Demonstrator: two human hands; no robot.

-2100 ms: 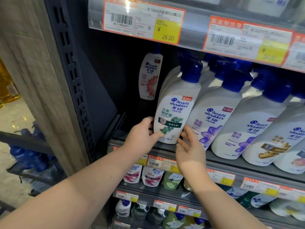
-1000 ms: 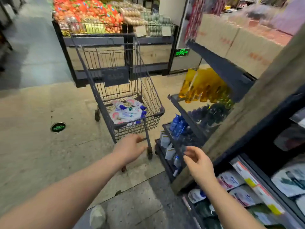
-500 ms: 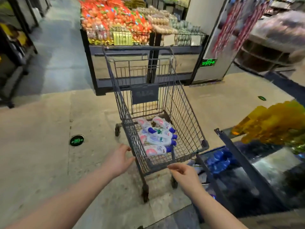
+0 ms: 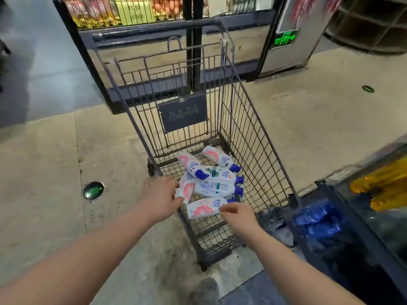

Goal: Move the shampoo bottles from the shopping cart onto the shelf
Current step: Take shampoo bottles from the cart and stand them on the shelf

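Centre of view: shopping cart (image 4: 253, 137), dark wire basket, standing on the beige floor (image 4: 44, 150). Dark plate (image 4: 182, 112) with faint pictograms fixed on the far inner wall.

Contents: six shampoo bottles (image 4: 214, 173) visible, all lying flat on the basket bottom, none upright. White bodies, blue caps, most caps pointing right. Four stacked loosely in the middle, touching or overlapping. One more at the far right corner, just beside the stack. Nearest bottle (image 4: 203, 209), pink print, lying crosswise just beside the stack on the camera side.

Left hand (image 4: 159, 195): reaching in over the left rim, fingers nearly straight and spread, thumb apart. Fingertips at the base end of the pink-printed bottle (image 4: 186, 189) on the left of the stack. Contact not confirmable; nothing gripped.

Right hand (image 4: 236, 214): reaching in from the near side, fingers loosely curled, fingertips over the cap end of the nearest bottle. No closed grasp visible; contact not confirmable.

Surroundings: round green floor marker (image 4: 93, 190) left of the cart. Dark display stand (image 4: 141, 38) behind the cart, wire bins of packaged goods on top. Green illuminated sign (image 4: 283, 38) on the grey column to the right. Low side rack (image 4: 326, 190) at lower right, carrying blue containers (image 4: 317, 221) and yellow bottles (image 4: 383, 190), both blurred. Tip of a shoe (image 4: 206, 289) at the lower edge.
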